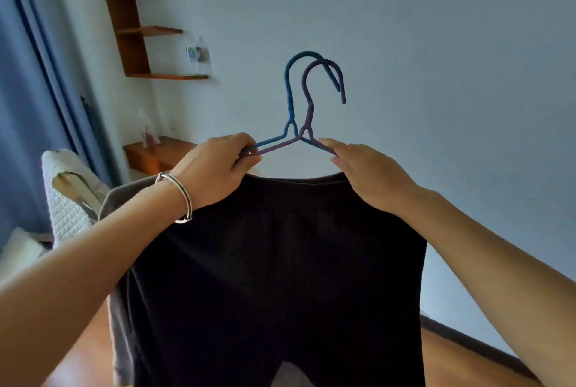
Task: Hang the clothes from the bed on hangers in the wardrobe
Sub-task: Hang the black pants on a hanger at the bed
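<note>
Black fabric fills the middle of the view: a dark pair of trousers (280,277) held up in front of the pale wall (436,75), its waistband stretched between two raised hands. The left hand (215,168) is clenched around the left shoulders of two hangers at the waistband's left corner, fingers curled over the thin bars. The right hand (367,174) pinches the right side of the hangers with fingertips (327,143) on the bars and the rest of the hand pressed on the waistband's right corner. A blue hanger (290,96) and a purple hanger (308,106) stand upright and overlap, their hooks curving to the right above the hands, the blue one just behind and left of the purple. A metal bangle (182,196) circles the left wrist. Behind the trousers on the left, a grey garment (117,308) hangs partly hidden; what holds it I cannot tell.

Farther out, wooden wall shelves (131,28) are fixed on the left with a plastic water bottle (196,54) on the lowest board. Below them sits a low wooden ledge (156,154). A white quilted cloth (65,199) is draped over something at the left edge, beside a blue curtain (28,90). Wooden floor (452,365) shows at the bottom right.
</note>
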